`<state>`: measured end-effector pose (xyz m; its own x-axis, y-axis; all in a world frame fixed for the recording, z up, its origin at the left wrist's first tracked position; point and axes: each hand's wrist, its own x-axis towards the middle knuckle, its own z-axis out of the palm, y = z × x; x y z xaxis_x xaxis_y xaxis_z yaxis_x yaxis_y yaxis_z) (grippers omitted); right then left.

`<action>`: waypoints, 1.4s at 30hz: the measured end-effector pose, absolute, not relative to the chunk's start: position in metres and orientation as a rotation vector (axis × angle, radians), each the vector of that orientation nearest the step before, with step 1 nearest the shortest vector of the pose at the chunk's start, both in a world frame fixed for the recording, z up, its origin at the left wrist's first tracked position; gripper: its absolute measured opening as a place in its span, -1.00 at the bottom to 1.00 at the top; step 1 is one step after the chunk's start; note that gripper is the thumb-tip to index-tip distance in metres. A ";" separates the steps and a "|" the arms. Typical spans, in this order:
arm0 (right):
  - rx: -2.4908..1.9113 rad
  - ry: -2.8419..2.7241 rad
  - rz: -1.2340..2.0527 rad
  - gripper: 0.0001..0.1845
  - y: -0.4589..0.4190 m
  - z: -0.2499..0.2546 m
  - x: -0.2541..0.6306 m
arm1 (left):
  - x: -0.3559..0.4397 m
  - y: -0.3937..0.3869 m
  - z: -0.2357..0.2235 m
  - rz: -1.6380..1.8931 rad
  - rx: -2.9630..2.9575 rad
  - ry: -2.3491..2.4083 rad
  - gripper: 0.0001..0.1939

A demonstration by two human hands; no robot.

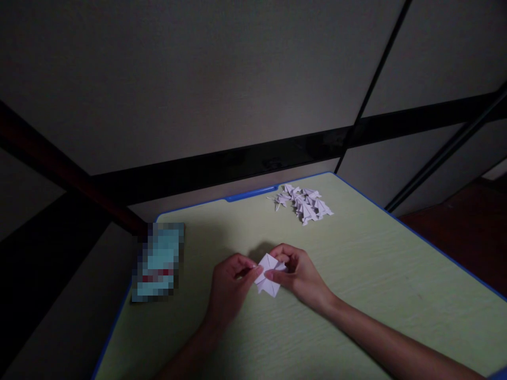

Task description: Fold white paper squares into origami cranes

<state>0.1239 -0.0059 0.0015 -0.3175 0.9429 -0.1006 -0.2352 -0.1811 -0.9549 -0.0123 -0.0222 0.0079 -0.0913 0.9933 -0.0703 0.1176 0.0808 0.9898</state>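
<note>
Between my two hands is a small piece of folded white paper (271, 288), held a little above the table. Creases and pointed flaps show on its face. My left hand (233, 282) pinches its left edge with thumb and forefinger. From the right, my right hand (301, 272) grips it, the thumb pressed flat on the paper's face and the fingers behind it. The paper's underside is hidden from me.
A pile of folded white paper pieces (307, 206) lies near the far corner of the pale green table (376, 253). At the left edge sits a blurred-out light blue item (160, 264). Behind the table stand wide panels (222, 79) with a dark band.
</note>
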 end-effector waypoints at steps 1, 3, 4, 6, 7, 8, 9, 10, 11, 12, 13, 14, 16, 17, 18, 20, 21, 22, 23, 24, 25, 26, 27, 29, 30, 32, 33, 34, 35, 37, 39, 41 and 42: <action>-0.946 -1.152 1.659 -0.70 -0.006 0.002 0.124 | -0.012 -0.022 0.008 1.155 1.174 1.394 -0.89; -0.950 -1.155 1.663 -0.71 -0.006 0.004 0.124 | -0.012 -0.023 0.008 1.136 1.155 1.396 -0.87; -0.956 -1.157 1.661 -0.72 -0.006 0.004 0.124 | -0.012 -0.023 0.008 1.127 1.160 1.400 -0.86; -0.962 -1.156 1.652 -0.72 -0.007 0.005 0.123 | -0.011 -0.025 0.007 1.122 1.185 1.405 -0.85; -0.961 -1.153 1.643 -0.73 -0.008 0.006 0.123 | -0.011 -0.025 0.007 1.125 1.202 1.400 -0.84; -0.957 -1.148 1.639 -0.73 -0.008 0.006 0.123 | -0.011 -0.025 0.007 1.133 1.215 1.391 -0.84; -0.952 -1.143 1.638 -0.73 -0.008 0.006 0.123 | -0.010 -0.025 0.006 1.143 1.223 1.374 -0.84; -0.947 -1.136 1.640 -0.73 -0.008 0.005 0.123 | -0.010 -0.025 0.007 1.154 1.225 1.346 -0.86; -0.943 -1.131 1.645 -0.72 -0.008 0.005 0.124 | -0.010 -0.024 0.007 1.163 1.222 1.308 -0.86; -0.940 -1.126 1.654 -0.71 -0.007 0.005 0.124 | -0.011 -0.023 0.008 1.161 1.210 1.266 -0.81; -0.934 -1.124 1.664 -0.70 -0.007 0.004 0.125 | -0.011 -0.021 0.008 1.142 1.193 1.223 -0.73; -0.926 -1.124 1.676 -0.69 -0.006 0.004 0.125 | -0.012 -0.020 0.008 1.104 1.179 1.182 -0.67; -0.909 -1.134 1.693 -0.68 -0.006 0.004 0.125 | -0.014 -0.018 0.008 0.974 1.189 1.148 -0.72; -0.899 -1.145 1.702 -0.67 -0.006 0.004 0.125 | -0.015 -0.017 0.007 0.907 1.211 1.151 -0.80; -0.888 -1.155 1.710 -0.67 -0.007 0.005 0.125 | -0.016 -0.017 0.006 0.854 1.238 1.159 -0.84; -0.864 -1.173 1.727 -0.65 -0.008 0.005 0.125 | -0.017 -0.018 0.004 0.807 1.277 1.183 -0.77; -0.849 -1.177 1.737 -0.64 -0.008 0.005 0.125 | -0.017 -0.019 0.003 0.812 1.276 1.196 -0.75; -0.835 -1.177 1.746 -0.64 -0.008 0.005 0.125 | -0.017 -0.020 0.002 0.827 1.262 1.202 -0.75; -0.821 -1.174 1.753 -0.63 -0.009 0.005 0.125 | -0.017 -0.021 0.001 0.841 1.240 1.207 -0.74; -0.809 -1.170 1.762 -0.62 -0.008 0.004 0.125 | -0.017 -0.022 0.001 0.853 1.214 1.211 -0.74; -0.798 -1.166 1.772 -0.62 -0.008 0.003 0.125 | -0.017 -0.022 0.000 0.859 1.188 1.208 -0.74; -0.787 -1.163 1.781 -0.61 -0.008 0.002 0.126 | -0.017 -0.023 0.000 0.858 1.167 1.198 -0.73; -0.778 -1.163 1.792 -0.60 -0.007 0.001 0.126 | -0.016 -0.023 -0.001 0.850 1.152 1.181 -0.73; -0.762 -1.167 1.816 -0.59 -0.005 -0.001 0.127 | -0.017 -0.022 -0.002 0.827 1.139 1.148 -0.71; -0.760 -1.168 1.825 -0.59 -0.005 -0.001 0.128 | -0.017 -0.022 -0.002 0.818 1.139 1.135 -0.70; -0.772 -1.165 1.824 -0.59 -0.003 0.000 0.129 | -0.018 -0.019 -0.001 0.829 1.159 1.134 -0.69; -0.776 -1.163 1.820 -0.59 -0.002 0.001 0.130 | -0.018 -0.018 -0.001 0.849 1.175 1.146 -0.69; -0.775 -1.162 1.815 -0.58 -0.001 0.003 0.130 | -0.019 -0.017 0.000 0.874 1.191 1.163 -0.70; -0.770 -1.163 1.814 -0.59 -0.001 0.004 0.131 | -0.020 -0.015 0.000 0.899 1.204 1.182 -0.70; -0.762 -1.171 1.820 -0.64 0.001 0.007 0.133 | -0.021 -0.012 0.000 0.930 1.218 1.210 -0.71; -0.790 -1.190 1.812 -0.71 0.003 0.008 0.135 | -0.022 -0.010 -0.002 0.937 1.227 1.212 -0.72; -0.846 -1.213 1.791 -0.74 0.006 0.006 0.136 | -0.022 -0.009 -0.003 0.933 1.239 1.196 -0.73; -0.873 -1.221 1.776 -0.73 0.007 0.005 0.136 | -0.022 -0.008 -0.004 0.933 1.239 1.192 -0.74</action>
<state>0.1360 0.0066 0.0048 -0.4475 0.8886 -0.1007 -0.2243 -0.2206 -0.9492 -0.0224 -0.0085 -0.0040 0.1762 0.9731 -0.1487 0.0887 0.1348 0.9869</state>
